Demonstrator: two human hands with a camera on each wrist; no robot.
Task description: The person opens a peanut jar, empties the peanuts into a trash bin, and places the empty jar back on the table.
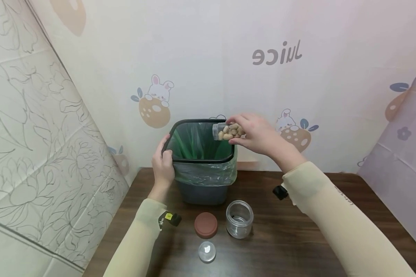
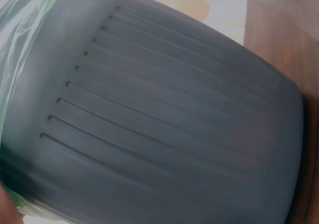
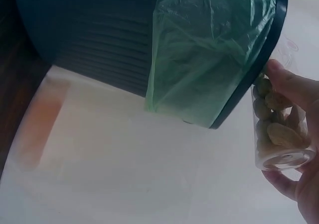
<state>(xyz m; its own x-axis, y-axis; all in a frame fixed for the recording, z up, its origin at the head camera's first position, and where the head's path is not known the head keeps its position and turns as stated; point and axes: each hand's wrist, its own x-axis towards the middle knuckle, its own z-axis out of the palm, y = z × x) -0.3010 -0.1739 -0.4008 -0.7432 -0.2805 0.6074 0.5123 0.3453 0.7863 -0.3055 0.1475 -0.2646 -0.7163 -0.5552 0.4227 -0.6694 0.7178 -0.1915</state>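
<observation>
A dark grey trash bin [image 1: 202,194] stands on the table, lined with a green plastic bag [image 1: 208,173] folded over its black rim. My left hand [image 1: 163,161] grips that rim at its left side, thumb toward me. With my right hand [image 1: 254,132] I hold a small clear jar [image 1: 216,132] on its side, uncapped mouth pointing left over the bin's right part. Shelled-looking nuts [image 1: 233,132] fill much of the jar. In the right wrist view, the jar [image 3: 286,159] is just beside the bin's rim [image 3: 234,102], between thumb and fingers.
In front of the bin, a reddish-brown lid [image 1: 206,225], a small clear round lid [image 1: 207,252] and a wider clear jar [image 1: 239,219] with an open top are on the dark wood table [image 1: 298,238]. A printed cloth [image 1: 208,69] hangs right behind the bin.
</observation>
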